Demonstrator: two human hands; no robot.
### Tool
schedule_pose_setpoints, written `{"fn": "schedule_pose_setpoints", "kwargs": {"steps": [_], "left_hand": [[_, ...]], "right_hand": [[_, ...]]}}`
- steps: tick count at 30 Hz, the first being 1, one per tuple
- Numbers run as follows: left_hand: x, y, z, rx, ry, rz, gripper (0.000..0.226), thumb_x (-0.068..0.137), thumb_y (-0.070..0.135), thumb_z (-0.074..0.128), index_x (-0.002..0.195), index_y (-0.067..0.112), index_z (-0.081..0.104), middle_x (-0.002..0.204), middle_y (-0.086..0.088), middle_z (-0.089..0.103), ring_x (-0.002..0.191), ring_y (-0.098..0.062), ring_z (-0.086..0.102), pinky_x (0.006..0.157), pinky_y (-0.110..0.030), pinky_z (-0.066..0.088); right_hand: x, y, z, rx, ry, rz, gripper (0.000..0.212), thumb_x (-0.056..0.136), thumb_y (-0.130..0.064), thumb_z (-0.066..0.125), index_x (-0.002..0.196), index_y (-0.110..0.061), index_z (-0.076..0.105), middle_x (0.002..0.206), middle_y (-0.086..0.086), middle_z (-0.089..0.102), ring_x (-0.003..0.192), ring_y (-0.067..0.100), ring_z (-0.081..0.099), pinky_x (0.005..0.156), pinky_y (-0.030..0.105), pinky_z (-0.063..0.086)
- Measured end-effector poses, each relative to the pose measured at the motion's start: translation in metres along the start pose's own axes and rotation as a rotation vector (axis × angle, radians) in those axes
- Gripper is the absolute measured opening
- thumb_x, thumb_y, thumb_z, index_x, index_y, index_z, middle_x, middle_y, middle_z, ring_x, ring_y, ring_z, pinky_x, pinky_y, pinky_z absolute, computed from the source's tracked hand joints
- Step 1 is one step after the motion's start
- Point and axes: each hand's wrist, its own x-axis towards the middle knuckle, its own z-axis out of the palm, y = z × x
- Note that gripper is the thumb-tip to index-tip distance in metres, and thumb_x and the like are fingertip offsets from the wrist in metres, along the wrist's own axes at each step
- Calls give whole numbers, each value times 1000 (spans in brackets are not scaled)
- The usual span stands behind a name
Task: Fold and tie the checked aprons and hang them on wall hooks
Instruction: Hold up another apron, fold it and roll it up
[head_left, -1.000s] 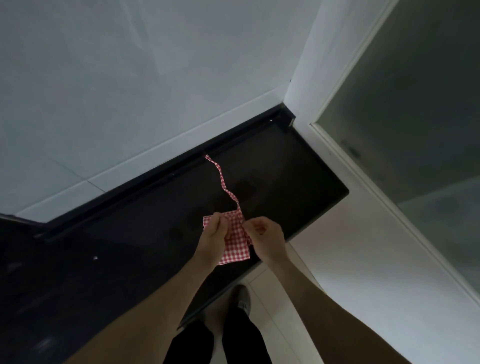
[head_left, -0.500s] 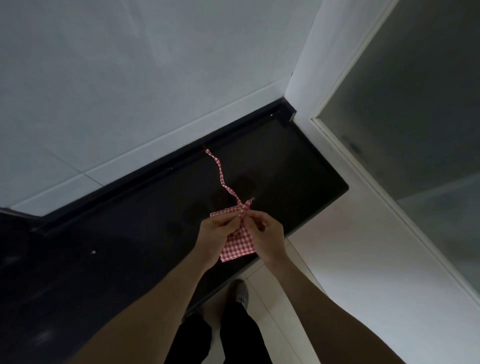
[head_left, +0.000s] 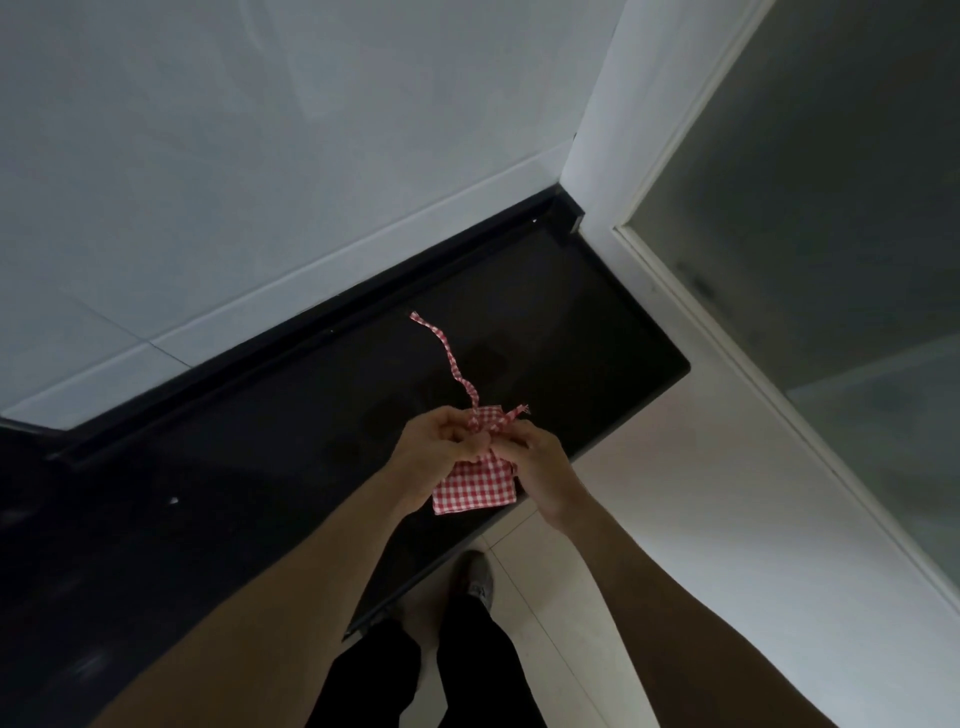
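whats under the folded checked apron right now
The black counter lies beneath the folded apron; its lower edge overhangs the counter's front edge. The left hand and right hand hide its tied middle.

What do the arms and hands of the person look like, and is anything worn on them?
Both forearms are bare, with no sleeves in view. The left hand and the right hand wear no gloves; no watch, ring or bracelet shows.

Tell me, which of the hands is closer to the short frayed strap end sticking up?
Right. The right hand sits just below the short strap end, its fingers pinching that strap. The left hand grips the folded checked apron farther to the left.
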Motion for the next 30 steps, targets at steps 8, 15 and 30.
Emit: {"fn": "schedule_pose_setpoints", "kwargs": {"steps": [8, 15, 30], "left_hand": [[-2, -3, 9, 62, 74, 150, 15, 88, 11, 69, 96, 2, 61, 86, -7, 70, 74, -13, 67, 71, -22, 52], [-5, 2, 4, 416, -5, 269, 7, 92, 10, 65, 96, 15, 68, 93, 5, 71, 86, 2, 67, 73, -7, 48], [-3, 12, 2, 761, 48, 262, 7, 91, 18, 68, 94, 23, 65, 85, 15, 66, 79, 12, 63, 67, -7, 45]], "right_hand": [[13, -7, 9, -68, 168, 74, 28, 103, -35, 47, 110, -13, 64, 104, 8, 68, 95, 26, 67, 94, 42, 54], [24, -6, 5, -173, 237, 67, 25, 103, -31, 48, 99, -13, 64, 95, 6, 67, 85, 19, 65, 85, 35, 54], [20, -18, -5, -61, 153, 106, 25, 102, -31, 52, 85, -17, 63, 98, 13, 70, 93, 28, 68, 87, 41, 54]]}}
